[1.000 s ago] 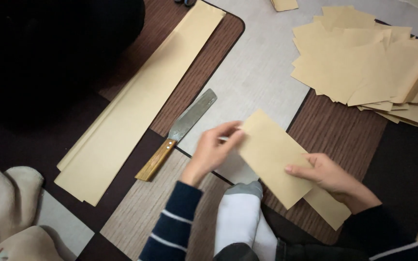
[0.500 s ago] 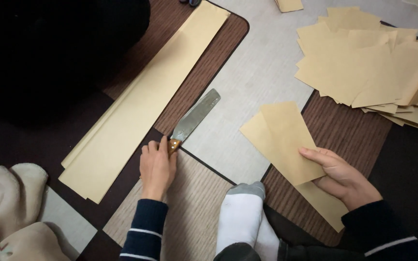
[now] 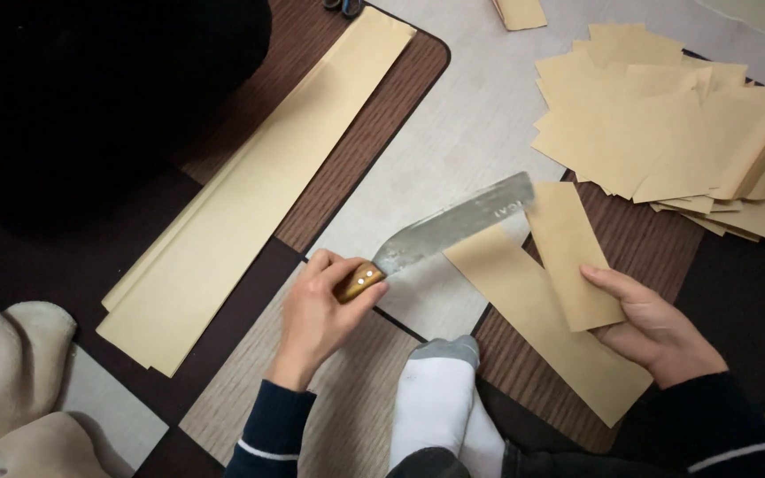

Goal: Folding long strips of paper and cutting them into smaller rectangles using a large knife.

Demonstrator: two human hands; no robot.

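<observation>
1. Your left hand [image 3: 320,310], which was flat by the handle, now grips the wood-handled, broad steel knife [image 3: 440,235], its blade raised over the folded tan paper strip [image 3: 542,305].
2. Your right hand [image 3: 657,332] pins that strip down.

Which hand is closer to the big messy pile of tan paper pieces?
The right hand. It rests on folded tan paper just below the pile. The left hand is farther off to the left, closed on the knife handle.
</observation>
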